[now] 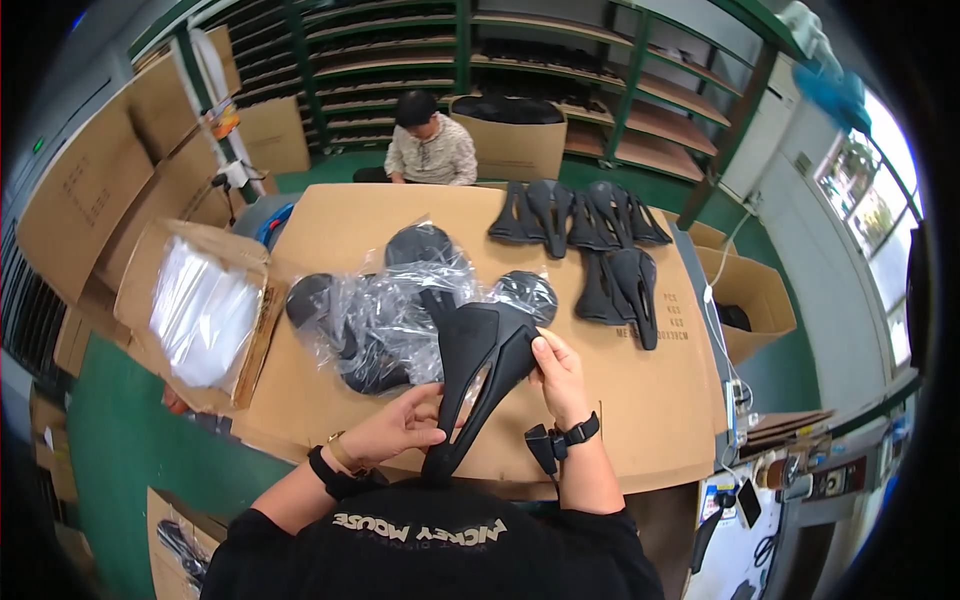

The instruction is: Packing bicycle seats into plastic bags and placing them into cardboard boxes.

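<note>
A black bicycle saddle (480,362) with a long central slot is held up between both hands over the near edge of the table. My left hand (400,422) grips its narrow nose, thumb on top and fingers partly hidden behind. At the wide rear end, my right hand (558,372) pinches the right edge with the thumb on the upper side. Just beyond lie several black saddles in clear plastic bags (400,310), heaped and overlapping. Farther right on the cardboard-covered tabletop (500,455), several unwrapped black saddles (615,290) stand in rows.
On the left, an open carton (265,330) holds a stack of clear plastic bags (205,310). Another person (432,150) sits beyond the far table edge. Shelving (545,50) lines the back wall. An open carton (755,300) and a white cable (712,310) are at the right side.
</note>
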